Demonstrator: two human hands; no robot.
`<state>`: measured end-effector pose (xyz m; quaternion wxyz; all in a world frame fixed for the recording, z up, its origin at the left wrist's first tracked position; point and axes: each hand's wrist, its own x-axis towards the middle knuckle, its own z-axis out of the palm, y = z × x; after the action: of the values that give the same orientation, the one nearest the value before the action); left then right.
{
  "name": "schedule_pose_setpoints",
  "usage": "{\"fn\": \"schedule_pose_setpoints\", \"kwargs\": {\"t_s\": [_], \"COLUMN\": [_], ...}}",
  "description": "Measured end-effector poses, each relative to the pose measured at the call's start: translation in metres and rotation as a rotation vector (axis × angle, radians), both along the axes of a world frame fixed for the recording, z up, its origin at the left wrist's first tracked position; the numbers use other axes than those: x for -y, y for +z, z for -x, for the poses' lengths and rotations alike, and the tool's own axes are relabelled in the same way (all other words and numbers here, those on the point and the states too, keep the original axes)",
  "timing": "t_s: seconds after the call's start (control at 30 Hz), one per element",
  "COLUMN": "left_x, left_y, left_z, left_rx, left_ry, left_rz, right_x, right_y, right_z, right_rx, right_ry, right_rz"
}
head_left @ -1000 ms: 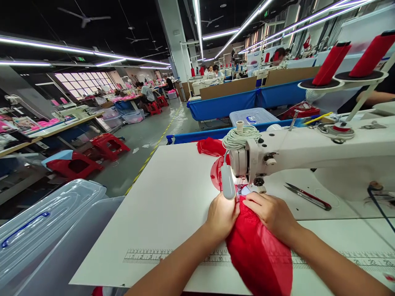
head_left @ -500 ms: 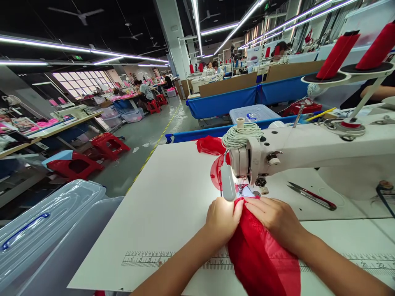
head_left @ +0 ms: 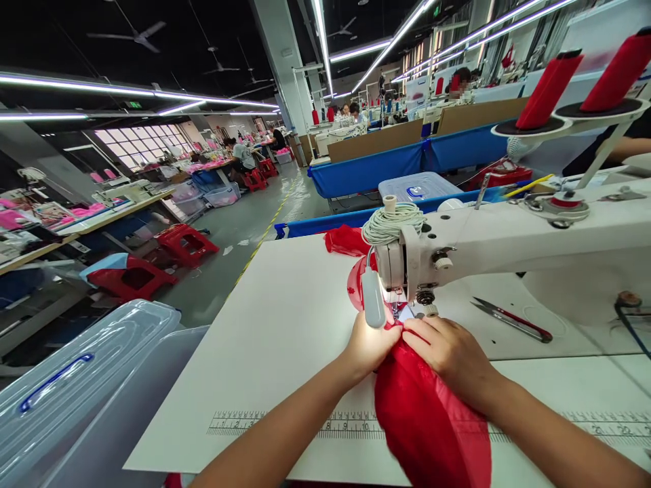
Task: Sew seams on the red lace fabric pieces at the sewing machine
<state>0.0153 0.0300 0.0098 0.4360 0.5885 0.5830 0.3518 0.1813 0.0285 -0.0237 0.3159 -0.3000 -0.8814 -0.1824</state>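
Red fabric runs from under the needle area of a white sewing machine down over the table's front edge. My left hand pinches its edge between thumb and fingers, just in front of the presser foot. Close beside it, my right hand grips the cloth's right side, fingers bunched near the needle. A small grey lamp hangs in front of the needle and partly hides it. More red fabric lies behind the machine head.
Thread snips lie right of the hands on the white table, which has a printed ruler. Red thread cones stand at upper right. A lidded clear plastic bin is at left. Red stools stand by the aisle.
The view has shifted slightly. Both hands stay on the red fabric by the needle; my left hand's thumb now lies flatter, pointing toward my right hand's fingers.
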Motion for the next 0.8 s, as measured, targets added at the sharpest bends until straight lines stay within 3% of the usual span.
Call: {"fn": "schedule_pose_setpoints", "kwargs": {"t_s": [0.5,0.7,0.8], "left_x": [0.006,-0.004,-0.007], "left_y": [-0.016,-0.027,-0.032], "left_z": [0.011,0.018,0.021], "left_rx": [-0.454,-0.64,-0.673], "left_ry": [-0.017,-0.113,-0.134], "left_rz": [-0.272,-0.546,-0.561], "right_x": [-0.001,-0.001,-0.002], "right_y": [0.003,0.006,0.006], "right_z": [0.001,0.0,0.0], "right_rx": [-0.02,-0.003,-0.004], "right_ry": [0.057,0.059,0.061], "right_rz": [0.087,0.096,0.096]}}
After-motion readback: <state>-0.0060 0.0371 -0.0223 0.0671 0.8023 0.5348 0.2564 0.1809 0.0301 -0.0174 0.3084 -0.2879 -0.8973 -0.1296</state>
